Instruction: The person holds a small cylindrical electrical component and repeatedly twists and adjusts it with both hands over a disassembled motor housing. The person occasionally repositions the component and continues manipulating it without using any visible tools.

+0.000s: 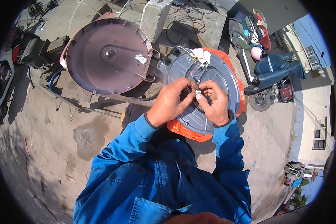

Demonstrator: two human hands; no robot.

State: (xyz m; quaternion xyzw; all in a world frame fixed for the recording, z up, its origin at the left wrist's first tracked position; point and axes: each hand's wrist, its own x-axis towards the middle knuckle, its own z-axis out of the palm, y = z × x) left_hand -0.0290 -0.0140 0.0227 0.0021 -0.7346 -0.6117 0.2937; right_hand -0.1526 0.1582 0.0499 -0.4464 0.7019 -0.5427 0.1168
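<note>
My left hand [172, 100] and my right hand [214, 101] meet above a grey round plastic base [227, 80]. Both pinch at a small white connector [198, 92], with thumbs and forefingers closed around it. Thin wires [193, 73], reddish and dark, run to it from the far part of the base. At that far end sit a white piece [203, 56] and a yellow wire. The base rests over an orange plastic bag [195, 136] on my lap. The connector's details are too small to make out.
To the left, a large brown round cover [100, 63] lies inner side up on a metal frame. Behind it stands a concrete block [153, 20], with a coiled cable [189, 22] nearby. Parked motorbikes [263, 93] are at the right; a wet patch [85, 138] marks the ground.
</note>
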